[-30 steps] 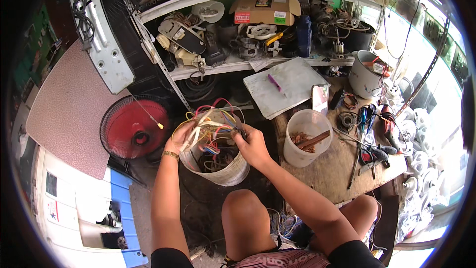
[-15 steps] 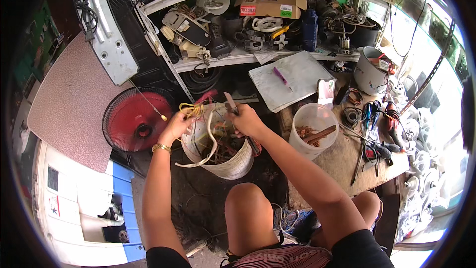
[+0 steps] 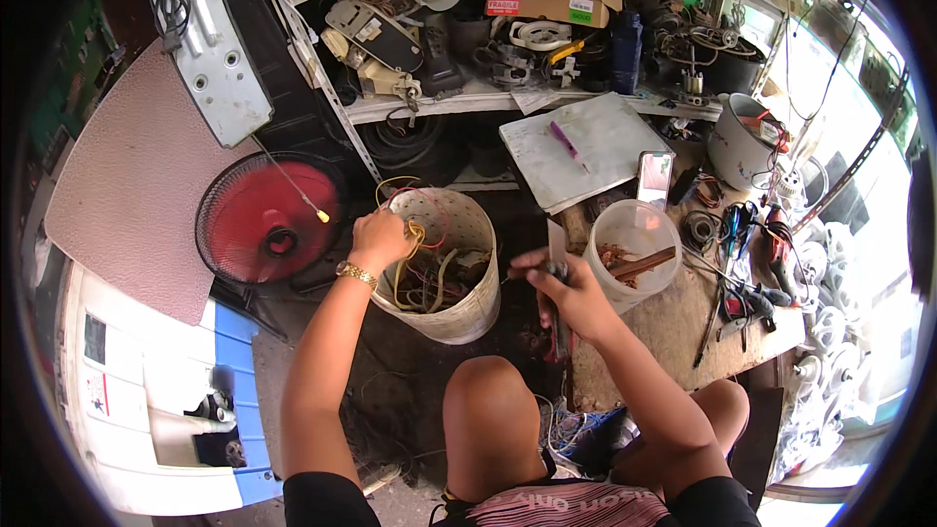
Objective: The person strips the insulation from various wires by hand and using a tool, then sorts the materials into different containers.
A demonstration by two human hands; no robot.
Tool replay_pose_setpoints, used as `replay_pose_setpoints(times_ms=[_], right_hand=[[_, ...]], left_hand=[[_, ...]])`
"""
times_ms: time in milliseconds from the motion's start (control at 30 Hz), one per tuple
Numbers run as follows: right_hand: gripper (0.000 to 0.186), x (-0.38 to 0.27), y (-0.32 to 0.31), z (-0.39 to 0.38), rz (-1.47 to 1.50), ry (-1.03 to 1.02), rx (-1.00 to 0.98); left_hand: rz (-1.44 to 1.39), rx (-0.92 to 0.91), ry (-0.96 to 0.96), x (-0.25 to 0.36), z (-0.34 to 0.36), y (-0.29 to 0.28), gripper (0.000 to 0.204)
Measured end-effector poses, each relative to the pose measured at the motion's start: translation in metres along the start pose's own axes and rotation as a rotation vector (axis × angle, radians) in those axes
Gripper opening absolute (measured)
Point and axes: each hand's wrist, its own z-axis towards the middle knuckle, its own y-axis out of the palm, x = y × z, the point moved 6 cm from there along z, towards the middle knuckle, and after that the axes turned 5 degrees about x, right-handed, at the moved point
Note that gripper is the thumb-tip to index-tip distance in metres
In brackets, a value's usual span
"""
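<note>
My left hand [image 3: 383, 237] is closed on yellow wire [image 3: 417, 231] at the left rim of a whitish bucket [image 3: 451, 324]. Thin red and yellow strands loop up beside it. Inside the bucket lies a tangle of cables [image 3: 439, 278], a thick off-white one among them. To the right of the bucket, my right hand [image 3: 566, 291] grips a knife [image 3: 556, 242], its broad blade pointing up. Something red [image 3: 559, 340] sticks out below that hand; I cannot tell whether it is the knife's handle or a second tool.
A translucent tub [image 3: 656, 215] with copper-coloured scraps stands on a wooden board [image 3: 625, 361] by my right hand. Pliers, a red power tool [image 3: 778, 244] and a phone [image 3: 655, 176] lie beyond. A red fan [image 3: 278, 200] sits left of the bucket; a loaded shelf [image 3: 468, 102] is behind.
My right hand has moved right with the knife, from above the bucket to beside the tub. My left hand has shifted slightly right, and the thick off-white cable has dropped into the bucket.
</note>
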Motion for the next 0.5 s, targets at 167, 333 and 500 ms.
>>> replay_pose_setpoints(times_ms=[167, 333, 500], right_hand=[[0.018, 0.006, -0.019, -0.048, 0.051, 0.075, 0.042], [0.017, 0.009, -0.013, -0.076, 0.157, 0.073, 0.031], [0.018, 0.015, -0.02, -0.086, 0.085, 0.089, 0.001]], left_hand=[[-0.403, 0.265, 0.183, 0.021, 0.008, 0.005, 0.032], [-0.514, -0.509, 0.583, 0.088, -0.001, 0.143, 0.041], [0.173, -0.879, 0.493, 0.096, -0.01, 0.215, 0.042]])
